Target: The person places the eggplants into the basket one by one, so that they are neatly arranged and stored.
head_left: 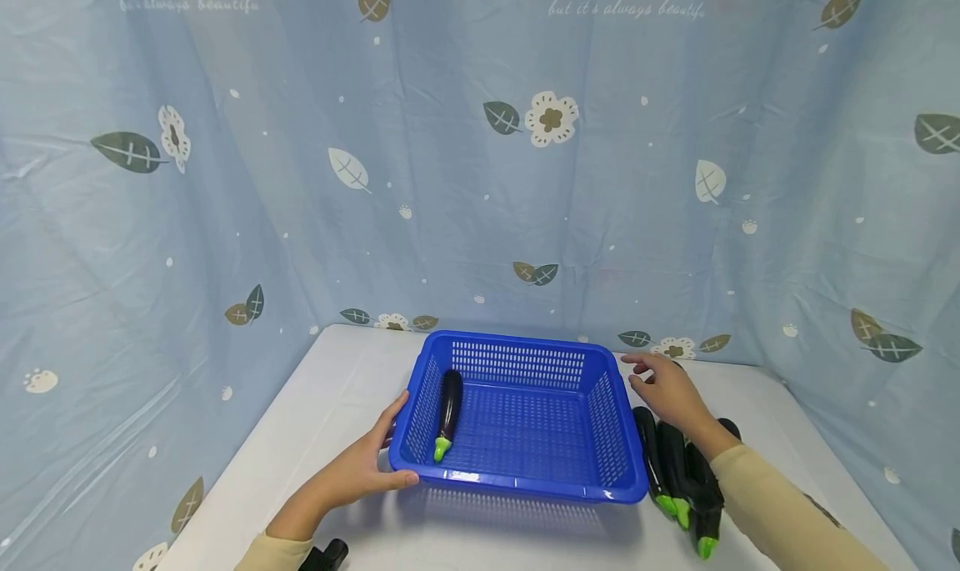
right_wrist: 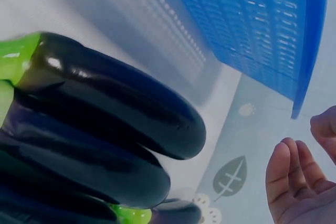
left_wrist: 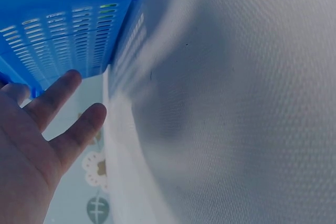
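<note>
A blue plastic basket (head_left: 517, 492) with slotted walls stands on the white table. Inside, along its left wall, lies one dark eggplant (head_left: 450, 404), its green stem end towards me. My left hand (head_left: 367, 467) rests at the basket's front left corner, thumb along the front rim and fingers spread, fairly straight, by the left wall. To the right of the basket, my right hand (head_left: 671, 392) hovers with loosely bent fingers and nothing in them. Below it several eggplants (head_left: 651, 454) lie side by side, partly hidden by the forearm; their glossy bodies (right_wrist: 115, 93) fill the left of the right wrist view.
A white cloth (head_left: 352, 371) covers the table. Behind and at both sides hangs a blue curtain (head_left: 450, 179) printed with leaves and flowers. Beside the left wrist a black object (head_left: 326, 554) shows at the bottom edge; its kind is unclear.
</note>
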`<state>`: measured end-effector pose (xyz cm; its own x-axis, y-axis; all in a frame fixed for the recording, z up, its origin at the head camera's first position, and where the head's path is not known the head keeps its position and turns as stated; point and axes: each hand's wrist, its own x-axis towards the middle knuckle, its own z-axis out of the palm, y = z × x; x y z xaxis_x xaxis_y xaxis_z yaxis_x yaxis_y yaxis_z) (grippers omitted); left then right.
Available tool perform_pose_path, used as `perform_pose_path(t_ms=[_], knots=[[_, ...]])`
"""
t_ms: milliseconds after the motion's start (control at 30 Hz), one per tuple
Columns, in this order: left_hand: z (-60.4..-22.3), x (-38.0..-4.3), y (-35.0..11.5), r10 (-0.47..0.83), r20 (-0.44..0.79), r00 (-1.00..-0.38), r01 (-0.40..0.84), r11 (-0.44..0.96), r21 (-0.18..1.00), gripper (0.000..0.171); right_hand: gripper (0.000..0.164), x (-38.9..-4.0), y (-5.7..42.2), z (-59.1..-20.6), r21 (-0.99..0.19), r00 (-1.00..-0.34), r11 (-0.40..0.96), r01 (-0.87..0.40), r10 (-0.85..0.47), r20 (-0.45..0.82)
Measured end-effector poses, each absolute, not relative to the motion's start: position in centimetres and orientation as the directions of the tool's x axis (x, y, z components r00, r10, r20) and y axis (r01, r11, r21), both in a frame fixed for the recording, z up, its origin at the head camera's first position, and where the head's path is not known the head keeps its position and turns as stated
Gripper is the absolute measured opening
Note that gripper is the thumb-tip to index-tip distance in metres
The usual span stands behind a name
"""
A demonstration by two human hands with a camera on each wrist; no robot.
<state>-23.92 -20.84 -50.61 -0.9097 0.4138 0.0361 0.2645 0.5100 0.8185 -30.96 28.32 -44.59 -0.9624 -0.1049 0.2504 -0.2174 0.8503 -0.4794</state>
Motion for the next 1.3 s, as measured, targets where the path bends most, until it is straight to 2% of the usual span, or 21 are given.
perform_pose_path(t_ms=[1300], knots=[[-50.8, -24.1, -20.9, 0.421, 0.041, -0.906, 0.273, 0.508, 0.817, 0.117, 0.035, -29.3, 32.9, -47.6, -0.491, -0.975, 0.857, -0.155, -0.053, 0.215]])
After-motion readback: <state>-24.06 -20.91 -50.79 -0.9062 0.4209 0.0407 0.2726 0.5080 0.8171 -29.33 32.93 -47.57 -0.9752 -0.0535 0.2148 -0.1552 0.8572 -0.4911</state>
